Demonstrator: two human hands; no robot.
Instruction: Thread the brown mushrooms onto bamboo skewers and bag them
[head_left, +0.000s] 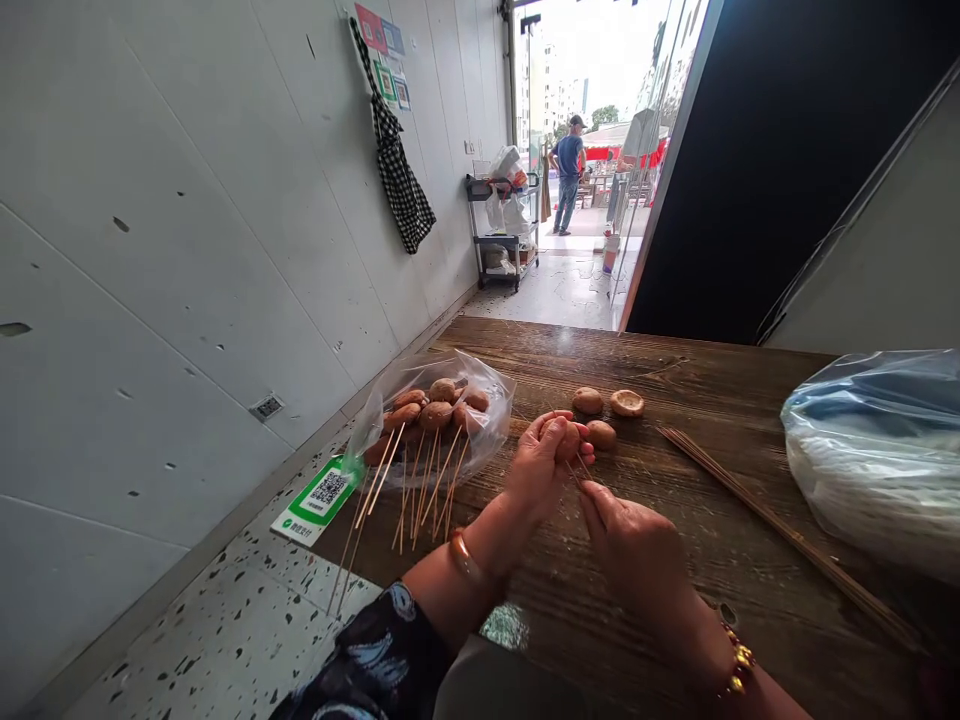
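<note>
Over the wooden table, my left hand [541, 452] is closed around a brown mushroom [568, 441]. My right hand [626, 530] pinches thin wooden skewers [579, 468], whose upper ends meet the underside of that mushroom; whether they have pierced it I cannot tell. Just beyond my left hand lie a few loose mushrooms [587, 401], one turned stem side up [627, 403]. To the left, an open clear plastic bag [491, 440] holds several skewered mushrooms [436, 415], their sticks [427, 490] pointing toward me.
A bundle of bare skewers [765, 510] lies on the table [705, 390] at right, beside a large plastic bag [877, 450] of whitish contents. A green payment card [319, 500] sits at the left edge. Farther off are a cart [499, 240] and a person [568, 170] outside the doorway.
</note>
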